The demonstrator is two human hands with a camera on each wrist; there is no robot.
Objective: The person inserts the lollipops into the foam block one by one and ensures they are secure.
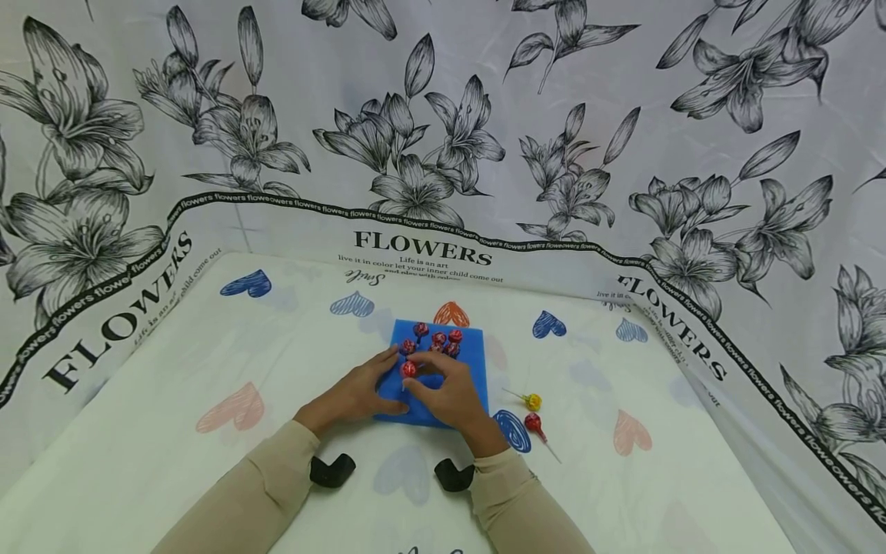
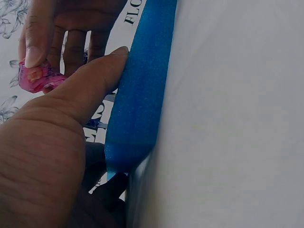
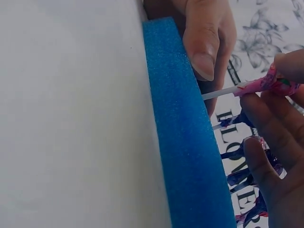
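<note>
On the curtain [image 1: 294,237] ahead of you, you can read a large black "FLOWERS", with "Life is an art" and "live it in color let your inner child come out" in small print beneath; the line under that is partly cut off. The same big word runs aslant on the curtain at your left and again at your right. The black band [image 1: 443,229] above repeats "flowers" in white. You also see "Smile", upside down, below the middle heading. Your wrist views show only parts of "FLOWERS".
</note>
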